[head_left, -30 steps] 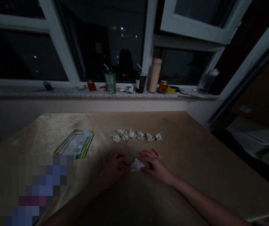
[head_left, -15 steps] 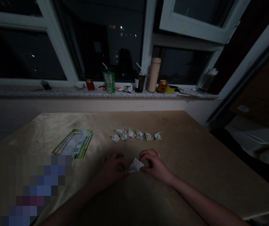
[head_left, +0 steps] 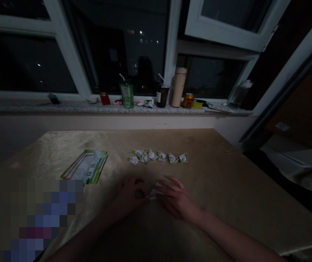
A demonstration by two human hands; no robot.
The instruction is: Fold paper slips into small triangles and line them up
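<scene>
A small folded paper piece (head_left: 152, 194), white with printed marks, lies on the table in front of me. My left hand (head_left: 129, 193) pinches its left corner between thumb and fingertips. Over its right side reaches my right hand (head_left: 180, 199), fingers stretched out and covering most of the paper. Whether those fingers press on the paper or only hover cannot be made out. Beyond my hands, several similar folded paper pieces (head_left: 161, 156), white and green, sit in a loose row. A stack of green and white printed sheets (head_left: 90, 167) lies to the left.
The beige-covered table (head_left: 213, 160) reaches to the wall below a windowsill (head_left: 76, 106). On the sill stand a green cup (head_left: 127, 95), a dark cup with a straw (head_left: 162, 96), a tall pink flask (head_left: 179, 87), a red jar (head_left: 104, 98) and an orange can (head_left: 188, 100).
My right hand has moved left over the folded paper, going from a pinch at its right corner to outstretched fingers that cover it. The left hand stays in place.
</scene>
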